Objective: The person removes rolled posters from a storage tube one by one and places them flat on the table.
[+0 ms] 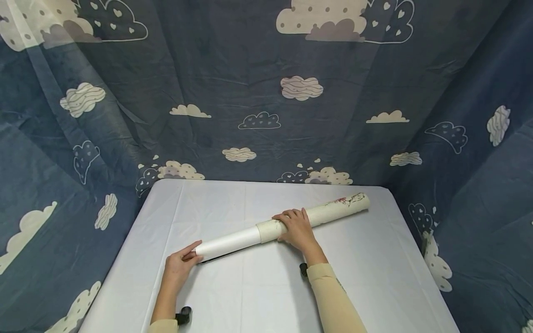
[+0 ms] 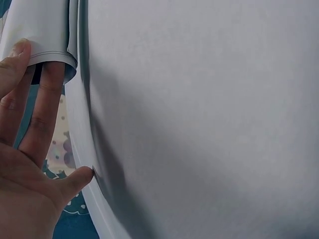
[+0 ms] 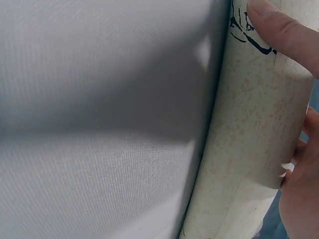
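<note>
The cream roll [image 1: 329, 212] bears red and black markings.

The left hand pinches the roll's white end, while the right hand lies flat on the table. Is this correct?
Not quite: the right hand grips the cream part, as the head view shows. The left hand does pinch the white end.

Left hand [image 1: 180, 264] pinching, right hand [image 1: 298, 229] gripping (bare)

My left hand [image 2: 27, 174] has its fingertips hidden inside the white roll [image 2: 37, 30], cut off at the top of the left wrist view. My right hand [image 1: 297, 230] covers part of the cream roll [image 1: 331, 215], whose reddish print [image 1: 342, 201] is too small to make out.
</note>
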Demonstrator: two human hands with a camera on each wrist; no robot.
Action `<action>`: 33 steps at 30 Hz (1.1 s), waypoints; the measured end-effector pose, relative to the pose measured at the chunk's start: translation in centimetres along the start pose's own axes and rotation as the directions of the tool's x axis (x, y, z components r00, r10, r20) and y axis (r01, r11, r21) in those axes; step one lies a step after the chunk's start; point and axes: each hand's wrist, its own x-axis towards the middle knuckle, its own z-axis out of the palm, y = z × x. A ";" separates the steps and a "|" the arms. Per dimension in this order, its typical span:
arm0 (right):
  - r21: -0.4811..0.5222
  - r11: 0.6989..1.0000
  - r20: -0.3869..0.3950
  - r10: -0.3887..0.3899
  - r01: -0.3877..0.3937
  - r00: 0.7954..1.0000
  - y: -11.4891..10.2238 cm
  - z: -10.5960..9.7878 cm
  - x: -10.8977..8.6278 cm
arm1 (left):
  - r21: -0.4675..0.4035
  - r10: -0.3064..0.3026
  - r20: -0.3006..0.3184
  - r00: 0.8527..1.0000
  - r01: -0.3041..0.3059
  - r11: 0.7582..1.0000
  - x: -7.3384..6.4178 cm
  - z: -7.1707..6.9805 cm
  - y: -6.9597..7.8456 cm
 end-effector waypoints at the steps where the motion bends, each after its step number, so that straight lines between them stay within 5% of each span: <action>1: -0.005 1.000 -0.003 0.000 0.000 1.000 0.0 0.0 0.0 | 0.001 -0.003 0.001 1.000 0.003 1.000 0.0 -0.1 0.0; 19: 0.003 1.000 0.008 0.018 -0.018 1.000 0.2 -0.1 0.0 | 0.010 0.020 -0.013 1.000 -0.020 1.000 -0.2 -0.6 -0.4; 33: 0.033 0.998 0.012 0.047 -0.047 0.999 0.5 -0.4 0.0 | 0.008 -0.023 0.002 1.000 0.023 1.000 -0.4 -1.8 -1.1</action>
